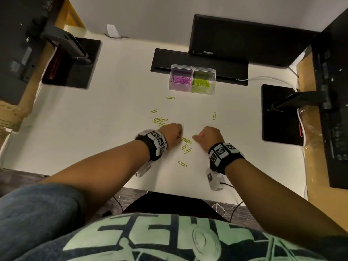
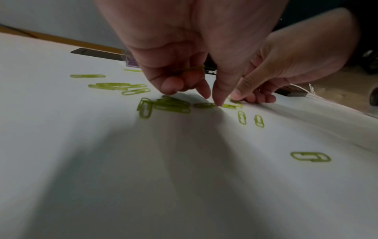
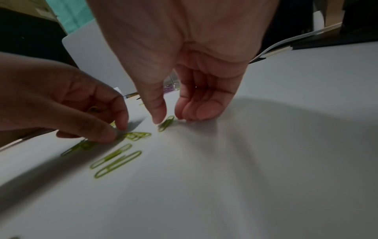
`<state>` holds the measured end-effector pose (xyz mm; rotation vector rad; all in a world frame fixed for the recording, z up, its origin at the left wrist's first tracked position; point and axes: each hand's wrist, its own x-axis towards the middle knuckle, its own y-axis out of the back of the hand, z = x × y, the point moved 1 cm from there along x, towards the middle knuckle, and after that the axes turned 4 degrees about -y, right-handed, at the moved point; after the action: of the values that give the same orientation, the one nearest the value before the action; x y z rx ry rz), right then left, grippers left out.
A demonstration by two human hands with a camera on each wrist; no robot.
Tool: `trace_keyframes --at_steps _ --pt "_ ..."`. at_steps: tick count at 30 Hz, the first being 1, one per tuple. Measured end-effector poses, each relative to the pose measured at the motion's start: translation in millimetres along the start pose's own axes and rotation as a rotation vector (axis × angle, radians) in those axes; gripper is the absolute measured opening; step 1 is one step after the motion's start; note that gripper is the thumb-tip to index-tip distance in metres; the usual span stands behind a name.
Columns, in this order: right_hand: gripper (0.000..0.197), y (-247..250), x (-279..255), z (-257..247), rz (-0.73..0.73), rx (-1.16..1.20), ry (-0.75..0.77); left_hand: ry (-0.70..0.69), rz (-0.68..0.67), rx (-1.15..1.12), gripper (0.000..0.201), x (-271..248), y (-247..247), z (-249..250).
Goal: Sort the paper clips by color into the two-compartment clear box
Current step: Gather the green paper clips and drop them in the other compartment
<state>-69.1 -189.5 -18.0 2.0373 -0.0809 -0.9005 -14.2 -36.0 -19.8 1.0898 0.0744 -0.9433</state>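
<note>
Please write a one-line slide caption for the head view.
Both hands gather green clips on the white desk; box holds purple left, green right.

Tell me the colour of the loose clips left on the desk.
Yellow-green, all of them; clearest in the head view.

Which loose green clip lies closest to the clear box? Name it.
The lone green clip lying flat just in front of the clear box, below its purple side; every other loose clip sits farther back toward the hands.

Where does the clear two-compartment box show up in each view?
Head: clear box at upper centre.
Left wrist: a purple-filled sliver left of the left hand.
Right wrist: glimpsed between the right hand's thumb and fingers.
Shared landmark: the side-by-side pair of green clips.
</note>
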Motion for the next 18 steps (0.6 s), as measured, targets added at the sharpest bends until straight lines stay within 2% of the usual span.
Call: trace_keyframes --at_steps 3,5,7,10,12,14,15,17,18 --pt "0.025 -7 2 -6 -0.002 -0.024 -0.001 0.001 0.003 0.046 0.011 0 -4 -1" --pt "0.036 -10 3 -9 -0.011 -0.039 -0.001 0.005 -0.004 0.053 0.009 0 -4 -2" --pt "0.033 -10 1 -12 -0.021 -0.015 0.005 0.024 -0.015 0.036 0.008 0 -3 -2" --pt "0.018 0 4 -8 0.032 0.155 0.008 0.042 -0.041 0.036 0.009 1 -2 -1" --pt "0.005 14 12 -2 0.080 0.367 -0.032 0.039 -0.026 0.006 0.009 -1 0 1" --pt "0.020 30 22 6 0.103 0.574 -0.083 0.055 0.017 -0.052 0.019 -2 4 2" --pt "0.020 39 26 9 0.103 0.658 -0.129 0.068 0.044 -0.093 0.019 -2 7 2" --pt "0.018 53 35 12 0.098 0.702 -0.193 0.095 0.097 -0.214 0.008 -2 13 1" --pt "0.025 57 40 12 0.102 0.672 -0.209 0.114 0.117 -0.296 0.003 -2 16 1"
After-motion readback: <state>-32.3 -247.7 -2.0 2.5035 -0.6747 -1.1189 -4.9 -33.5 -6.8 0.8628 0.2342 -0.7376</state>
